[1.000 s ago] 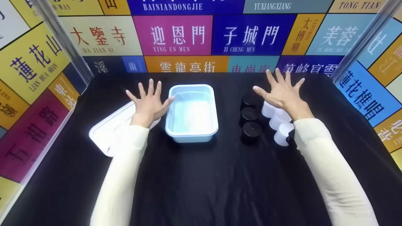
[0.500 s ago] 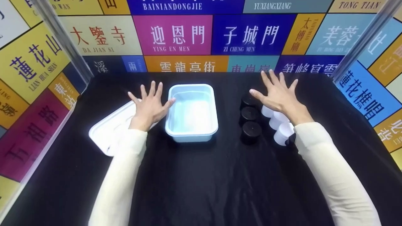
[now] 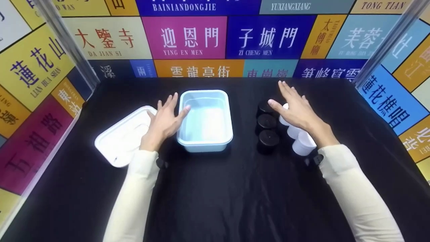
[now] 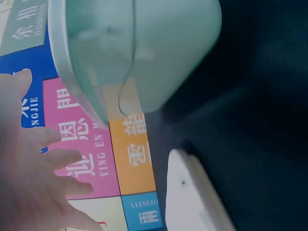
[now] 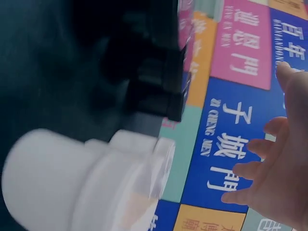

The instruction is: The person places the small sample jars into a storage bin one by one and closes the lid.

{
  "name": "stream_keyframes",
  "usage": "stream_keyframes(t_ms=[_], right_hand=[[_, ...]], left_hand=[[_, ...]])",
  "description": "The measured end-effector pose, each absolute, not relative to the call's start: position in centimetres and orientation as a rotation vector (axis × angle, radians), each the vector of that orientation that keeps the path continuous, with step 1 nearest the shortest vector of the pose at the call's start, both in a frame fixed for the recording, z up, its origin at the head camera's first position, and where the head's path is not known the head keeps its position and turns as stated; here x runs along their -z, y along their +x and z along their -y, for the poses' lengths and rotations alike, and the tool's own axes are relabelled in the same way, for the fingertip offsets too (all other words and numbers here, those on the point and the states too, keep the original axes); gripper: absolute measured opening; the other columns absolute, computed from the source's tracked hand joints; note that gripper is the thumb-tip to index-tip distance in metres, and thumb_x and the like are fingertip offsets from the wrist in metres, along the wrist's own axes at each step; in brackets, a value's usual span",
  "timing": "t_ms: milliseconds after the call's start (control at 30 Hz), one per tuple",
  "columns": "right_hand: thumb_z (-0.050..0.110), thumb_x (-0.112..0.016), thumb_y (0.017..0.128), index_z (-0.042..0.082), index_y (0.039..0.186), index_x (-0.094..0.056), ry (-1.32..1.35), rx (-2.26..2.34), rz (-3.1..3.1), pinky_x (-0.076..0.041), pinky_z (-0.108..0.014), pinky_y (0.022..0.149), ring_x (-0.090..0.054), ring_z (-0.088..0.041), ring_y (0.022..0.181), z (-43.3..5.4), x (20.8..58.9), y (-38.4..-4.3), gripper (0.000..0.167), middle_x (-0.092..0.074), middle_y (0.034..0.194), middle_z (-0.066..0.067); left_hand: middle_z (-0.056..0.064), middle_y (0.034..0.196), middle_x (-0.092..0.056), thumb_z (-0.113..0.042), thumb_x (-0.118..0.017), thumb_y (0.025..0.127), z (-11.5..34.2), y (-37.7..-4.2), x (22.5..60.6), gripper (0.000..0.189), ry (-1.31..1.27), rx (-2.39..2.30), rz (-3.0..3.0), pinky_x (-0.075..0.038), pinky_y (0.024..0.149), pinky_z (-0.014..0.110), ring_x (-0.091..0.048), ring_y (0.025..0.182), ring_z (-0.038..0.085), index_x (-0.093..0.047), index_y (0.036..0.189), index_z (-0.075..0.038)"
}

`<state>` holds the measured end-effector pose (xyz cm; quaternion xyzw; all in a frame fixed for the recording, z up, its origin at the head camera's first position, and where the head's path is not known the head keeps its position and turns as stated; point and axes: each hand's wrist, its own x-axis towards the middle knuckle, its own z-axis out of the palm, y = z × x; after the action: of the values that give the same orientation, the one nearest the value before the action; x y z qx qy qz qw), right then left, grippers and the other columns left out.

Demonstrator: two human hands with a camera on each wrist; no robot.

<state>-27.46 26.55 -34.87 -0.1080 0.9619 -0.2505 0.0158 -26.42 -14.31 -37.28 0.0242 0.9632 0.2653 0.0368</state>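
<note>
Left of the pale-blue rectangular container point(image 3: 205, 148), the white lid point(image 3: 117, 144) lies aslant on the worktop point(image 3: 215, 201); it looks thin, light and slightly bendy, best lifted by two opposite edges. Between lid and container in the head view, the left hand point(image 3: 163, 122) has its fingers extended and grips nothing; whether its thumb touches the container's rim cannot be told. The container stands upright and uncovered; it is probably light, fairly stiff plastic with smooth walls, so the rim on both long sides should give the surest hold. Right of the container stand three black round jars point(image 3: 267, 121), then three white round jars point(image 3: 302, 144), likely light but slick, suited to a pinch round the sides. Above the white jars, the right hand point(image 3: 297, 109) is straight-fingered and holds nothing.
</note>
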Motion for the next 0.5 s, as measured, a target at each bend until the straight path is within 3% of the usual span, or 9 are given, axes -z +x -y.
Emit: stream_keyframes(t_ms=[100, 333, 433, 500], right_hand=[[0.066, -0.041, 0.098, 0.028, 0.162, -0.004, -0.347, 0.908, -2.975, 0.002, -0.066, 0.125, 0.0, -0.032, 0.158, -26.3, 35.2, -26.9, 0.083, -0.002, 0.171, 0.0], [0.057, -0.055, 0.097, 0.028, 0.159, -0.027, -0.332, 1.196, -2.927, -0.022, -0.062, 0.125, -0.026, -0.034, 0.153, -26.2, 36.0, -25.5, 0.074, -0.027, 0.166, -0.009], [0.048, -0.059, 0.098, 0.024, 0.155, -0.038, -0.379, 1.342, -2.878, -0.034, -0.058, 0.12, -0.039, -0.033, 0.146, -26.3, 36.3, -24.9, 0.066, -0.04, 0.159, -0.01], [0.04, -0.061, 0.099, 0.02, 0.152, -0.043, -0.431, 1.427, -2.846, -0.042, -0.047, 0.118, -0.045, -0.03, 0.142, -26.5, 36.6, -24.6, 0.06, -0.045, 0.155, -0.008]], left_hand=[[0.006, 0.17, -0.008, -0.078, -0.026, 0.094, 14.1, -25.8, 37.4, 0.087, 0.055, -0.943, -2.917, 0.007, 0.123, 0.069, -0.001, 0.156, 0.04, -0.006, 0.162, -0.027], [0.007, 0.166, -0.027, -0.068, -0.036, 0.099, 13.8, -24.3, 37.4, 0.076, 0.112, -1.283, -2.848, -0.021, 0.129, 0.047, -0.028, 0.153, 0.03, -0.019, 0.161, -0.027], [0.007, 0.164, -0.032, -0.067, -0.038, 0.099, 13.6, -23.8, 37.3, 0.074, 0.121, -1.358, -2.819, -0.026, 0.128, 0.046, -0.034, 0.15, 0.03, -0.025, 0.159, -0.027], [0.009, 0.163, -0.034, -0.067, -0.04, 0.098, 13.6, -23.5, 37.2, 0.074, 0.106, -1.404, -2.796, -0.029, 0.126, 0.047, -0.038, 0.148, 0.031, -0.026, 0.159, -0.027]])
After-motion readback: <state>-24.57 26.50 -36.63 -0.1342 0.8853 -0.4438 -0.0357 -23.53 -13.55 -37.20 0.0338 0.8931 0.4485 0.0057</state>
